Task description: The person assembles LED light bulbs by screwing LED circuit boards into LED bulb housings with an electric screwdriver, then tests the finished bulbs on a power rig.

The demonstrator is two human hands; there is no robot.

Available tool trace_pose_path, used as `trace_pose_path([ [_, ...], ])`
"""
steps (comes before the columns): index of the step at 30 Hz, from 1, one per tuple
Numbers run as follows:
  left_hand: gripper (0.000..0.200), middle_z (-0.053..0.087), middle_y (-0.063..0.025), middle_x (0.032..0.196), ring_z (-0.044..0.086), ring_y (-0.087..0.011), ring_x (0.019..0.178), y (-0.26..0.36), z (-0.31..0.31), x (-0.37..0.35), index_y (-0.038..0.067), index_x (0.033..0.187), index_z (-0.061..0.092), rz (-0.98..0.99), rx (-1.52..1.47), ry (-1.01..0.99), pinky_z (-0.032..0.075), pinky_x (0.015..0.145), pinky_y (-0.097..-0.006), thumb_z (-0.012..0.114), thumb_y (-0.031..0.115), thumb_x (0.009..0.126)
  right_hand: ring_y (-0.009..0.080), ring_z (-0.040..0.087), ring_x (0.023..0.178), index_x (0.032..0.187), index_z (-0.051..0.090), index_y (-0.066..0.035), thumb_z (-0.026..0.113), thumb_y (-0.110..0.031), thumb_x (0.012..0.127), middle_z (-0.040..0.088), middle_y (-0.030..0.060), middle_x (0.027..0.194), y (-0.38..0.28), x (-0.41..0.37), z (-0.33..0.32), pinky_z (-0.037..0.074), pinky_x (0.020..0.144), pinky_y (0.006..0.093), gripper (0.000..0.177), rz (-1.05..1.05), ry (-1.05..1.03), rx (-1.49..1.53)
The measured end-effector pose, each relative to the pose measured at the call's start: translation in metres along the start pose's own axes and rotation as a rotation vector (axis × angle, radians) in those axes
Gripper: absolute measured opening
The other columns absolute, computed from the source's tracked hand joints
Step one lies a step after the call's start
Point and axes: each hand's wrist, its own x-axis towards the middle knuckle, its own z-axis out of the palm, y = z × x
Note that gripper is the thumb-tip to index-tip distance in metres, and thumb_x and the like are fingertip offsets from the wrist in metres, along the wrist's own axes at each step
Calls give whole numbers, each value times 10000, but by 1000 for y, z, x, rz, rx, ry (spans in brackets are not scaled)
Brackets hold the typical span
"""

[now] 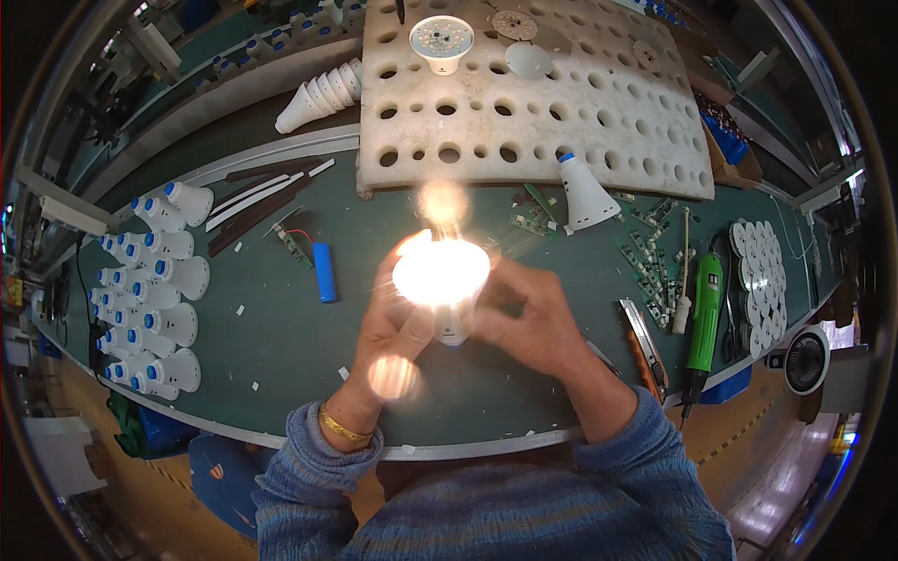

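Observation:
A lit LED bulb (441, 273) glows strongly in front of me, its face washed out by glare and its narrow base pointing toward me. My left hand (388, 313) is wrapped around the bulb's left side, with the thumb against its neck. On the other side, my right hand (524, 313) has curled fingers at the neck and base; they are slightly blurred. Left of my hands, a blue cylindrical battery (324, 272) lies wired to a small circuit board (293, 245). Beyond the hands, a white bulb housing (586, 194) with a blue tip stands on the green bench.
White bulb housings (178, 278) stand in rows at left. A holed foam board (524, 122) at the back holds another bulb (441, 42). At right are loose circuit boards (650, 257), a utility knife (645, 346), a green electric screwdriver (705, 323) and round LED plates (760, 285).

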Motion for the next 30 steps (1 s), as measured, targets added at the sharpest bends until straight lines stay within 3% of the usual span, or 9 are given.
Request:
trace_pose_path([
  [1, 675, 434, -96, 1303, 432, -187, 1190, 1, 1, 0, 34, 1396, 220, 2, 49, 4, 353, 1003, -356, 576, 318, 898, 139, 544, 978, 1163, 533, -3, 688, -291, 802, 585, 88, 1082, 1, 1, 0, 452, 828, 286, 487, -34, 45, -48],
  [3, 674, 434, -96, 1302, 436, -185, 1183, -1, 0, -1, 28, 1393, 227, -34, 81, -3, 352, 1001, -352, 578, 320, 897, 140, 579, 891, 1051, 600, -6, 639, -259, 836, 630, 63, 1004, 8, 6, 4, 476, 774, 281, 334, -294, 193, -172],
  [6, 678, 428, -95, 1308, 427, -184, 1191, -2, 0, 1, 21, 1397, 224, -119, 12, -27, 346, 1004, -346, 583, 305, 896, 119, 564, 903, 1125, 552, -6, 624, -309, 861, 613, 60, 1015, 10, 3, 11, 468, 785, 269, 409, 25, 38, 428],
  [9, 692, 421, -96, 1316, 410, -187, 1209, -3, 0, -1, 35, 1420, 185, -155, -87, -37, 338, 1008, -343, 589, 238, 895, 107, 551, 907, 1210, 479, -7, 614, -342, 872, 599, 64, 1019, 22, 2, 13, 464, 778, 261, 494, 87, 75, 504],
  [16, 819, 401, -141, 1338, 414, -207, 1227, 2, 5, -2, 109, 1460, 16, -211, -153, -74, 359, 996, -355, 566, 28, 858, 126, 534, 977, 1246, 446, -12, 563, -383, 898, 574, 82, 1087, 24, 3, 17, 440, 835, 264, 522, 94, 82, 701],
  [22, 803, 414, -157, 1322, 491, -193, 1162, 2, 7, -1, 104, 1454, 14, -250, -63, -35, 428, 936, -319, 503, -48, 835, 111, 533, 949, 1198, 481, -11, 552, -420, 900, 575, 75, 1056, 29, 2, 21, 446, 805, 259, 512, 183, 99, 756],
  [30, 773, 432, -165, 1304, 493, -207, 1166, 2, 6, -2, 95, 1449, 35, -260, -26, -40, 425, 941, -323, 484, -40, 835, 96, 543, 903, 1163, 493, -9, 557, -432, 895, 577, 70, 1035, 27, 2, 26, 459, 755, 240, 505, 230, 124, 816],
])
